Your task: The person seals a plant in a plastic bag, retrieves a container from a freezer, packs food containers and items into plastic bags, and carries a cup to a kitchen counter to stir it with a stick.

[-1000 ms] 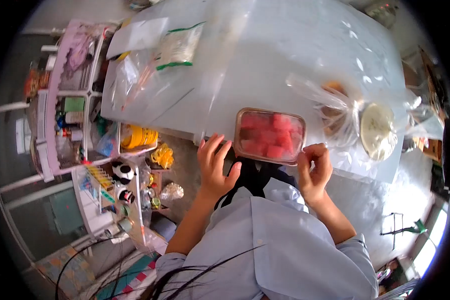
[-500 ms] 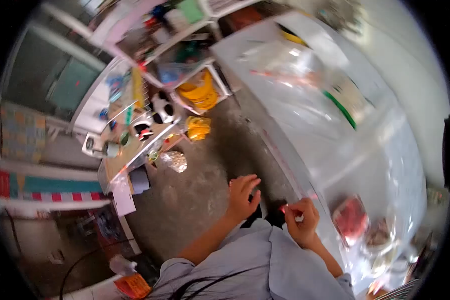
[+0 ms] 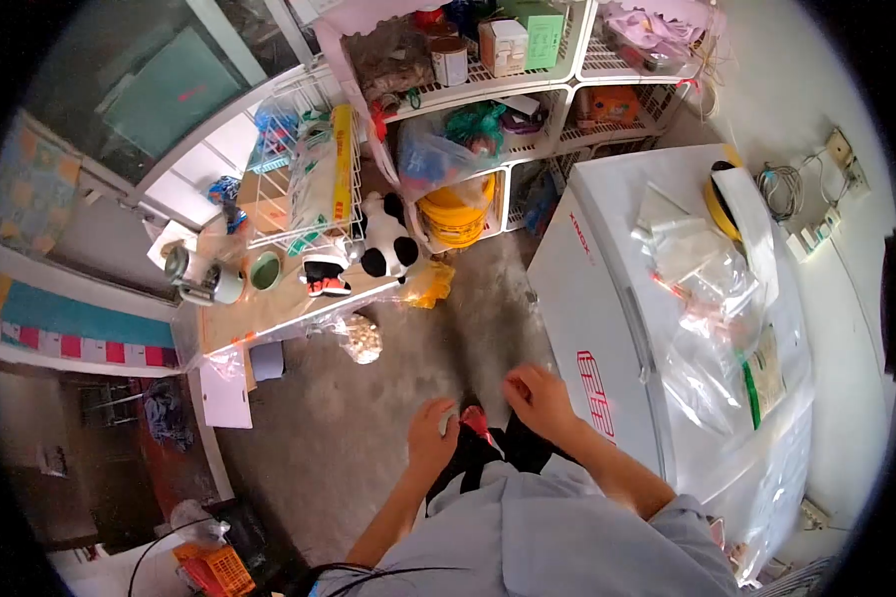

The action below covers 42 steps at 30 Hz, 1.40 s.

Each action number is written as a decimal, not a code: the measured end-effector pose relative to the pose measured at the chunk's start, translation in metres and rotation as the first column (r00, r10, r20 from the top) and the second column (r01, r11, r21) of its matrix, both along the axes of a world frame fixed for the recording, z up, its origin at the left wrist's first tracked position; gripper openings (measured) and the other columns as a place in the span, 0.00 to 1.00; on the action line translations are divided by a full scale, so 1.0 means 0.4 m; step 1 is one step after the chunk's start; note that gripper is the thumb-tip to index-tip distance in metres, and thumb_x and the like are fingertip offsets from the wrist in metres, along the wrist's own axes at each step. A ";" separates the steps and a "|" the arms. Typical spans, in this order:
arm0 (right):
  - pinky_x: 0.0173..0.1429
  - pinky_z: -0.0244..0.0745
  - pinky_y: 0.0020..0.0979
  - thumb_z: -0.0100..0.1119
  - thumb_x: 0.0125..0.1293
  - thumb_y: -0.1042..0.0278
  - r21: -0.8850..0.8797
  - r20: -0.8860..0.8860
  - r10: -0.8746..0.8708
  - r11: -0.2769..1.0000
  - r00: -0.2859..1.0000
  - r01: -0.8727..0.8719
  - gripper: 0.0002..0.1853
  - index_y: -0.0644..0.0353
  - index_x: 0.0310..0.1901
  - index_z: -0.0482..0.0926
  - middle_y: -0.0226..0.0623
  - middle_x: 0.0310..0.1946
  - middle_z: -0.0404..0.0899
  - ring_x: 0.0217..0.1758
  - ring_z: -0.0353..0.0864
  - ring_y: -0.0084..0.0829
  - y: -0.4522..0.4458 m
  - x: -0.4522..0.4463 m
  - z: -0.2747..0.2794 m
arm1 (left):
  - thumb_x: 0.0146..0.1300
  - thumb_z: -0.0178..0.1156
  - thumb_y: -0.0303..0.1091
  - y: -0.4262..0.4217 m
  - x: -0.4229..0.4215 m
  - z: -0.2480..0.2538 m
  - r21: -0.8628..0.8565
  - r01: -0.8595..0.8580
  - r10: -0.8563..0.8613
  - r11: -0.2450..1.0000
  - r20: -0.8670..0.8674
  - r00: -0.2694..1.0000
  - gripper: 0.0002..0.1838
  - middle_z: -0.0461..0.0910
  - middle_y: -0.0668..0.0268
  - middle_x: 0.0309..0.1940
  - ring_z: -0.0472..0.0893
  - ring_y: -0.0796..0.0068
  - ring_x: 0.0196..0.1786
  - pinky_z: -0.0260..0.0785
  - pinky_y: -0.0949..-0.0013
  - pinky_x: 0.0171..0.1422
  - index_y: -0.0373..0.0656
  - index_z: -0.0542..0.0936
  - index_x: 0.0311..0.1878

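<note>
Both my hands hang in front of my body above the grey floor. My left hand [image 3: 433, 436] is loosely bent, its thumb apart from the fingers, with nothing in it. To its right is my right hand [image 3: 539, 396], its fingers loosely curled and its palm turned down; no held thing shows. Between and below the hands a red shoe [image 3: 477, 422] shows on my foot. Nearest to my right hand is the white chest freezer [image 3: 597, 328] with red lettering on its side. Neither hand touches it.
Clear plastic bags [image 3: 702, 289] and a tape roll [image 3: 723, 204] lie on the freezer lid. Ahead stands a white shelf rack [image 3: 528, 149] with yellow buckets [image 3: 456, 214]. A wooden table [image 3: 259, 323] at left bears a panda toy [image 3: 388, 239] and cups. A bag of pale round things [image 3: 360, 338] is beside it.
My view has swung right and up, showing more of the shelves and the freezer's front. My left hand has dropped lower; my right hand has come up and away from the freezer edge.
</note>
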State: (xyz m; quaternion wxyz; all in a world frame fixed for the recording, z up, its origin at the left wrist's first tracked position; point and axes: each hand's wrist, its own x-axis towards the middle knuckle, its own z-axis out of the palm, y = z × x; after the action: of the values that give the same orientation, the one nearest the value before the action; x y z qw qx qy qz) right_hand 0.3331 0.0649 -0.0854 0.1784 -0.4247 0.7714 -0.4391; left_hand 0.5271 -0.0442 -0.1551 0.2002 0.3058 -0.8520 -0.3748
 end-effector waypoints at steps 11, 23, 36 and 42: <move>0.48 0.77 0.43 0.58 0.62 0.67 -0.038 0.007 -0.162 0.986 0.987 0.162 0.11 0.59 0.45 0.82 0.50 0.41 0.82 0.43 0.82 0.49 -0.748 -0.662 -0.343 | 0.57 0.62 0.28 -0.293 -0.358 -0.061 0.102 -0.065 0.046 0.993 0.176 0.983 0.13 0.79 0.54 0.46 0.79 0.49 0.49 0.72 0.56 0.54 0.41 0.79 0.46; 0.57 0.75 0.47 0.56 0.63 0.52 0.205 -0.089 -0.139 0.967 0.986 0.155 0.23 0.54 0.57 0.76 0.49 0.52 0.79 0.54 0.78 0.52 -1.285 -0.943 -0.591 | 0.59 0.62 0.29 -0.513 -0.650 0.002 0.168 -0.135 0.084 0.976 0.281 0.956 0.14 0.79 0.54 0.46 0.79 0.50 0.50 0.73 0.56 0.53 0.40 0.79 0.49; 0.62 0.70 0.46 0.54 0.66 0.52 0.156 -0.162 -0.130 0.976 0.978 0.155 0.23 0.55 0.58 0.74 0.48 0.55 0.76 0.58 0.75 0.49 -1.427 -1.015 -0.684 | 0.62 0.60 0.32 -0.641 -0.703 -0.030 0.306 0.029 -0.137 0.952 0.336 0.932 0.16 0.79 0.55 0.47 0.78 0.51 0.51 0.72 0.57 0.56 0.41 0.76 0.52; 0.63 0.69 0.46 0.54 0.67 0.53 0.152 -0.190 -0.163 0.969 0.968 0.193 0.23 0.55 0.59 0.74 0.47 0.57 0.75 0.60 0.73 0.49 -1.420 -0.969 -0.660 | 0.60 0.61 0.31 -0.723 -0.714 -0.050 0.181 0.207 -0.258 0.961 0.334 0.907 0.15 0.79 0.54 0.46 0.78 0.51 0.51 0.72 0.57 0.56 0.39 0.77 0.50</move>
State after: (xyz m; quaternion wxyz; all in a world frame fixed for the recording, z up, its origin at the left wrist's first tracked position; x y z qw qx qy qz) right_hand -0.0545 -0.5032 -0.3493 0.1045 -0.3741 0.8537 -0.3469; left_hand 0.2415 -0.3334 -0.1750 -0.0249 0.2777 -0.8756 -0.3943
